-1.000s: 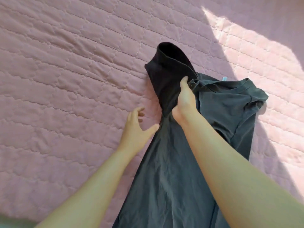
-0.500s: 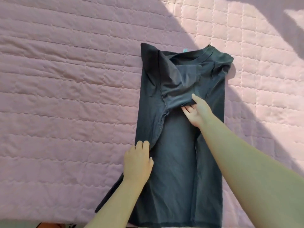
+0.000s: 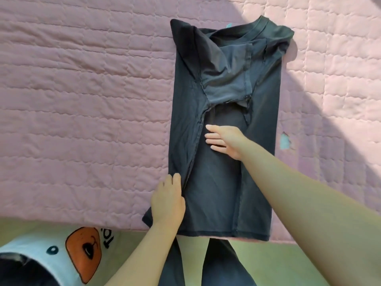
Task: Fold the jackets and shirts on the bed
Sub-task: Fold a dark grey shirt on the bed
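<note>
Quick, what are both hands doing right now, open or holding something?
Left hand: open, resting on the folded left edge of the dark T-shirt.
Right hand: open, fingers straight, flat on the shirt's middle.

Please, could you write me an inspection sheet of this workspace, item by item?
Surface: pink quilted bedspread, partly sunlit.
Job's things: dark shirt lying flat, sides and sleeves folded inward.
Clutter: small teal patch on the bedspread, right of the shirt.
Hands: left hand rests on the shirt's lower left edge; right hand lies flat on its middle.
Cables: nothing seen.
Surroundings: green floor; pale blue cloth with orange print at lower left.
</note>
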